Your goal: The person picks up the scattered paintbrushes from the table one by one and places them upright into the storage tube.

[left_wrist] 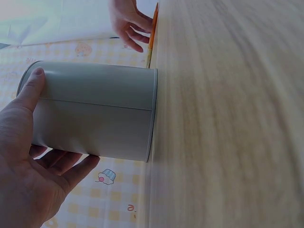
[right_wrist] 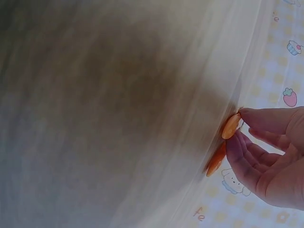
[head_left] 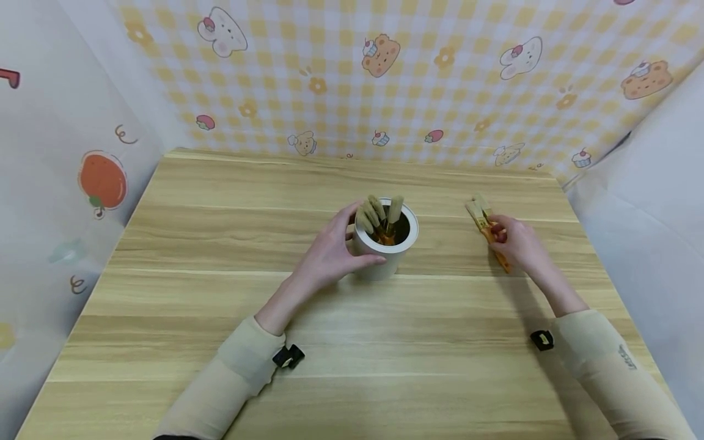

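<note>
A wooden table (head_left: 220, 244) fills the head view, backed by a yellow checked wall (head_left: 440, 91) with cartoon animals. Near its middle stands a white cylindrical holder (head_left: 385, 260), upright, with several brushes (head_left: 379, 214) standing in it, bristles up. The left hand (head_left: 330, 253) grips the holder, thumb on the near side and fingers curled round the far side. Well apart to the right, the right hand (head_left: 517, 244) pinches two orange-handled brushes (head_left: 484, 223) that seem to lie on the table, though the blurred wrist view leaves contact uncertain.
</note>
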Demonstrator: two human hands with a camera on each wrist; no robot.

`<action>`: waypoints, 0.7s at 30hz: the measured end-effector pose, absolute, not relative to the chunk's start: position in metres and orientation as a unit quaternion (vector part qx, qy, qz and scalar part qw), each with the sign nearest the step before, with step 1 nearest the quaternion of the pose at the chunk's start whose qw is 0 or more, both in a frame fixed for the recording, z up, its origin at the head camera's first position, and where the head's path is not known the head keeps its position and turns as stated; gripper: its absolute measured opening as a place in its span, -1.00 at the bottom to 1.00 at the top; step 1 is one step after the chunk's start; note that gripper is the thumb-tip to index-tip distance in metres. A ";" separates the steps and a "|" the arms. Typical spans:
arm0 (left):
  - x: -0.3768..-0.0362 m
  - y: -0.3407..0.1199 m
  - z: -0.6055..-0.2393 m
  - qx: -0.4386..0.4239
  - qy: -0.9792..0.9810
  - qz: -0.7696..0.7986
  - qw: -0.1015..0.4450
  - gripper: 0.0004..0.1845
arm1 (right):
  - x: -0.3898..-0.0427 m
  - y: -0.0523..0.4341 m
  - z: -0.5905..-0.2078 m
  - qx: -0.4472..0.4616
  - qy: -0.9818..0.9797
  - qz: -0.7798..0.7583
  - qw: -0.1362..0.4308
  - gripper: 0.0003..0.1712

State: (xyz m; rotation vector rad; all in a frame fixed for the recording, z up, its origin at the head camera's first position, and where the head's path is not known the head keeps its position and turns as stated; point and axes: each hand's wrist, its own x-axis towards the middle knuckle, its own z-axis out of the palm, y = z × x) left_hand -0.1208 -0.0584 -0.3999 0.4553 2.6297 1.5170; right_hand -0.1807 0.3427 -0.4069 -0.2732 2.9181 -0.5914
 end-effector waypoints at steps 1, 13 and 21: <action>-0.121 -0.058 -0.400 0.149 0.856 0.494 0.036 0.19 | -0.181 0.343 -0.408 -0.092 0.974 -0.194 0.077 -0.31; -0.120 -0.059 -0.401 0.153 0.854 0.495 0.033 0.18 | -0.184 0.342 -0.404 -0.089 0.975 -0.172 0.112 -0.30; -0.120 -0.059 -0.401 0.153 0.853 0.497 0.033 0.16 | -0.180 0.339 -0.397 -0.076 0.967 -0.204 0.129 -0.33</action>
